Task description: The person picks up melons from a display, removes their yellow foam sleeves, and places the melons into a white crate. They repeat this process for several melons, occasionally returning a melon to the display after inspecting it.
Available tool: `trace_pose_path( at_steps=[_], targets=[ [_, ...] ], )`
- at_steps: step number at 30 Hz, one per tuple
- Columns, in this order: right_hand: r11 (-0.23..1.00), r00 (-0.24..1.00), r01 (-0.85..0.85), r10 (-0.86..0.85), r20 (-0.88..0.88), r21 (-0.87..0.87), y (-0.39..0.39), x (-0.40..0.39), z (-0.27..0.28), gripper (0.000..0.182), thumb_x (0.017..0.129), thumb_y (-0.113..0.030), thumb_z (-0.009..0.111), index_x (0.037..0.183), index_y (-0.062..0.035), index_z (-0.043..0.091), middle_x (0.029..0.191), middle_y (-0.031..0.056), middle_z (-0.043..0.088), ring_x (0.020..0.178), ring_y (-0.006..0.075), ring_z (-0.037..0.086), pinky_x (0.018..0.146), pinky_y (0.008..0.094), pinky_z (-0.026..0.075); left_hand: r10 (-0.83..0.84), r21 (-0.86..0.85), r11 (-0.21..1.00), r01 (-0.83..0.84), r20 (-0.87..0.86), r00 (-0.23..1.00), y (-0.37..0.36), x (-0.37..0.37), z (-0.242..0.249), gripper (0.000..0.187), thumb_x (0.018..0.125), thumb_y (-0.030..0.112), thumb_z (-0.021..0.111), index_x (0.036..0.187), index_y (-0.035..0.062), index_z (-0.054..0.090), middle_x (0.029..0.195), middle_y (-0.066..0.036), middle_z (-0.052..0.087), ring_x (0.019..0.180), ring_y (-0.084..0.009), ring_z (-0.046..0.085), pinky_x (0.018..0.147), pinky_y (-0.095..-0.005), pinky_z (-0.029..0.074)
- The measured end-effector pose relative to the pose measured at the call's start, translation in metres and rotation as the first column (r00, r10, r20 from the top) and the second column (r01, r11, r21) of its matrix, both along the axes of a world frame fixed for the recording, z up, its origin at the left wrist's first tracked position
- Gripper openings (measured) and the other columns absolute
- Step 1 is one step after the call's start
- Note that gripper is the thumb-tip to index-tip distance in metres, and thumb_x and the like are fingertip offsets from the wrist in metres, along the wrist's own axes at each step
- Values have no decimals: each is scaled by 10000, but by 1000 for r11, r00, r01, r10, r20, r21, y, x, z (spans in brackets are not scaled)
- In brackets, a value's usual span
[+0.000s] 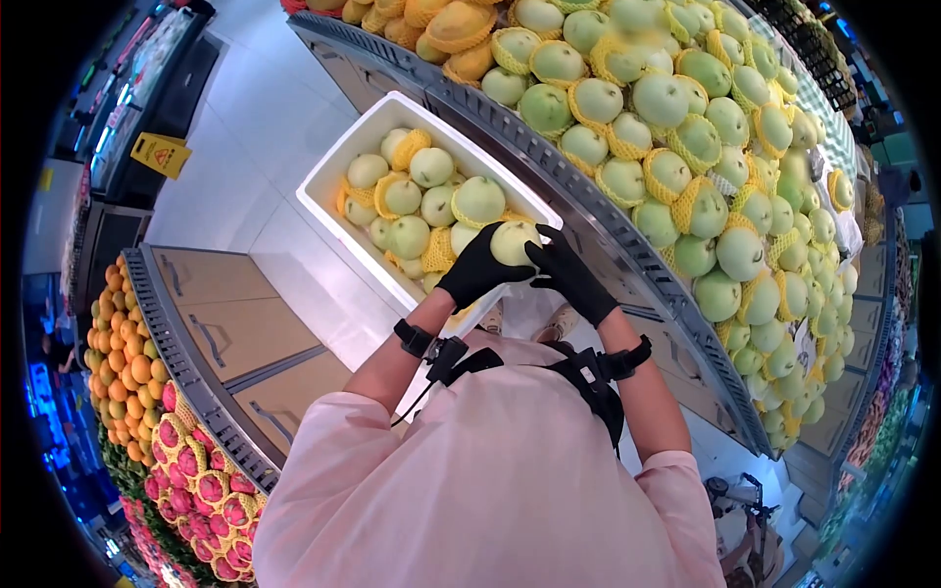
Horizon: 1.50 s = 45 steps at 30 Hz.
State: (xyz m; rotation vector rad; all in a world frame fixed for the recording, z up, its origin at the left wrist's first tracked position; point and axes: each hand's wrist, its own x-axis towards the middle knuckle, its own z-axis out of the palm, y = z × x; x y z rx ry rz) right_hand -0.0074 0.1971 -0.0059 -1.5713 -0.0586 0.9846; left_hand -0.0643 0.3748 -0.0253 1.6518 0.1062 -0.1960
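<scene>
Between my two black-gloved hands is a pale green melon (515, 244), held just above the near right corner of a white foam box (355, 139). My left hand (480, 267) is closed round the melon's left side. Against its right side press the fingers of my right hand (575, 276). Several more pale green melons (408, 236) lie piled in the box, some wrapped in yellow foam nets (438, 252). The underside of the held melon is hidden by my hands.
Along the right runs a sloped display with a grey slatted edge (549, 174), heaped with melons (662, 99). Orange netted fruit (459, 26) sits at its upper end. At left, another stand (223, 312) bears oranges (125, 343) and dragon fruit (211, 487). A yellow floor sign (160, 155) stands beyond.
</scene>
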Motion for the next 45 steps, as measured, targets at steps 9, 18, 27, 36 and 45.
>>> trace_pose_path(
  at_steps=[9,18,27,36,45],
  targets=[
    [988,986,129,-118,-118,87,-95,19,-30,501,897,-215,621,1340,-85,424,1091,91,622,818,188,655,730,308,546,-64,408,880,243,-403,913,77,-2,-132,743,545,263,864,1179,37,551,1072,-96,640,958,-212,622,828,-333,520],
    [973,974,212,-202,-107,91,-136,-5,-31,391,897,-162,604,1254,-39,504,985,107,653,798,183,662,729,288,551,-246,176,884,433,-612,752,55,-11,-177,691,510,269,879,1108,47,614,1003,-91,668,880,-216,623,767,-363,514],
    [947,944,311,-298,-143,77,-156,-23,-36,344,895,-177,617,1199,-31,547,954,97,666,777,183,670,713,285,553,-143,212,867,451,-761,633,49,-6,-175,812,555,360,870,1218,36,532,1087,-133,643,953,-269,624,705,-438,537],
    [931,931,364,-363,-42,38,-192,-26,-28,272,937,-250,560,1018,3,620,870,98,667,733,169,663,656,289,559,-131,809,412,419,-403,906,48,25,-154,464,793,472,618,901,29,704,937,-202,676,898,-354,650,800,-424,511],
    [885,918,391,-355,178,-252,-234,-33,-13,357,934,-313,549,711,-36,569,580,59,568,469,155,528,459,319,406,254,-427,807,-408,-372,893,12,42,-100,273,928,269,559,717,95,567,614,-37,545,521,-153,518,503,-281,418]
  ],
)
